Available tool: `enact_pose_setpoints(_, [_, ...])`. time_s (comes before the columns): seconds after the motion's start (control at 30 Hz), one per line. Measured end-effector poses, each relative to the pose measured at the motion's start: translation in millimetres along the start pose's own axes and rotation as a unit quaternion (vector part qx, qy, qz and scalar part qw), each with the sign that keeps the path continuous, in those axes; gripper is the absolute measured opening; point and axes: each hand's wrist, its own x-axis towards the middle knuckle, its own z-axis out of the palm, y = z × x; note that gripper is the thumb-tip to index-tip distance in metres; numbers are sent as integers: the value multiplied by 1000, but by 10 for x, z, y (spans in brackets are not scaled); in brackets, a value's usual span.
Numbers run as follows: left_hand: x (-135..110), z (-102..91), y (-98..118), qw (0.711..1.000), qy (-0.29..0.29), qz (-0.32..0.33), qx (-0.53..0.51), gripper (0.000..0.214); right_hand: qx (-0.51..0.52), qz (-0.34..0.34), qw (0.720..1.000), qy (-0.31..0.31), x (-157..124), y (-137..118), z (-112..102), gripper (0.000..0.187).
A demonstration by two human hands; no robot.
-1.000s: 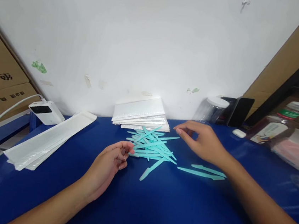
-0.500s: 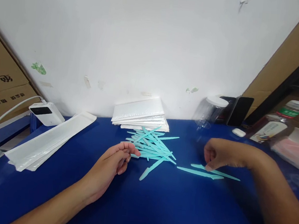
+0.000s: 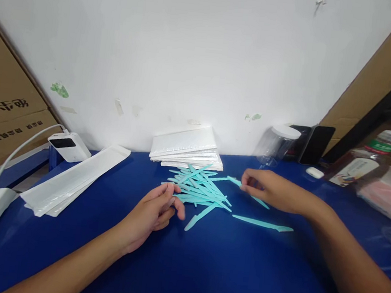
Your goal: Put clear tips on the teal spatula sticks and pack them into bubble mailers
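Note:
A heap of thin teal plastic sticks (image 3: 198, 188) lies on the blue table (image 3: 203, 268), in front of a stack of white padded envelopes (image 3: 186, 148). My right hand (image 3: 274, 192) is closed on one teal stick (image 3: 235, 182), held just above the table to the right of the heap. Another single teal stick (image 3: 262, 224) lies flat below that hand. My left hand (image 3: 153, 212) rests at the heap's left edge, fingers loosely curled and touching the nearest sticks; whether it grips one is unclear.
Long white envelopes (image 3: 73, 180) lie at the left, with a white power bank (image 3: 69, 146) and cable behind. A clear jar (image 3: 275, 145), a dark phone (image 3: 316, 145), a white earbud case (image 3: 315, 172) and a bottle (image 3: 365, 159) stand at the back right. Cardboard boxes flank both sides.
My right hand went right to the two loose sticks, picked one up, and has carried it left toward the heap. My left hand's fingers uncurled a little beside the heap.

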Motion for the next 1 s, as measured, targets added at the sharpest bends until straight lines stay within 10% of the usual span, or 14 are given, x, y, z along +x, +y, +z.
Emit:
enact_pose_setpoints(0.27, [5,8,-14,998,-29,-37,50,64,227,-116,963,90,37,-522,408,31])
enact_pose_setpoints(1.0, [18,38,-24,989,-91,-63,94,71,152,-289,942,76,-15,-642,639,15])
